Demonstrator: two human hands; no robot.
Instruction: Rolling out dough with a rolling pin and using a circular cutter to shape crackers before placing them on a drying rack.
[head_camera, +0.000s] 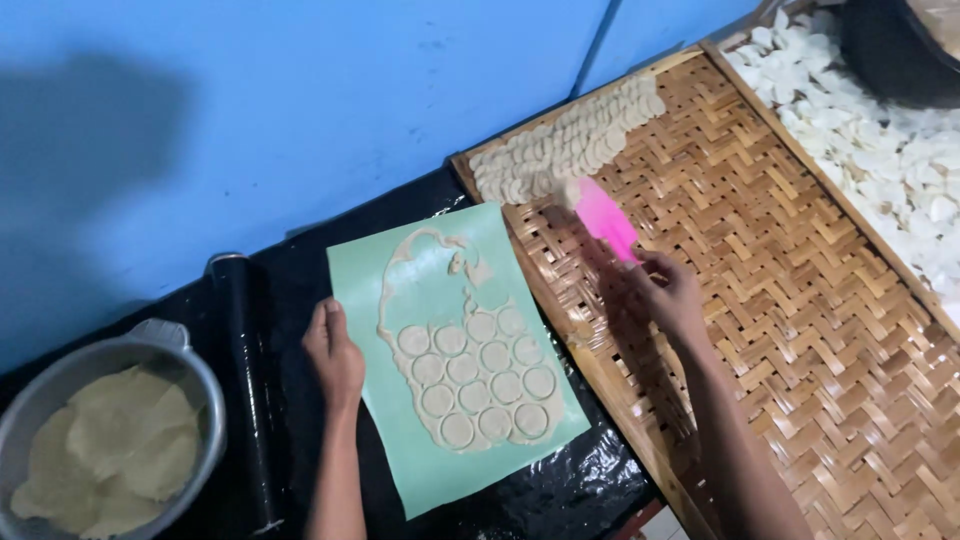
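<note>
Left hand: lies palm down with fingers loosely curled at the left edge of the green sheet, pressing on it and gripping nothing. Right hand: closed around the handle end of a pink scraper, which points up and away over the woven tray; the blade is blurred. Green sheet: flat on the black tabletop, between the 2 hands, its right edge just beside the tray's wooden frame. Dough sheet: thin, pale, spread on the green sheet; the lower part is cut into rows of dough rounds that sit in place, while the upper part is only a ragged outline of leftover dough with bare green inside. Stacked rounds: overlapping rows of pale discs at the far left corner of the woven tray, just beyond the scraper tip. Black roll: long cylinder lying on the tabletop left of the left hand. Metal bowl: at the lower left, holding a mass of pale dough. White pieces: spread on a 2nd surface to the right of the woven tray. Blue wall: behind the tabletop.
</note>
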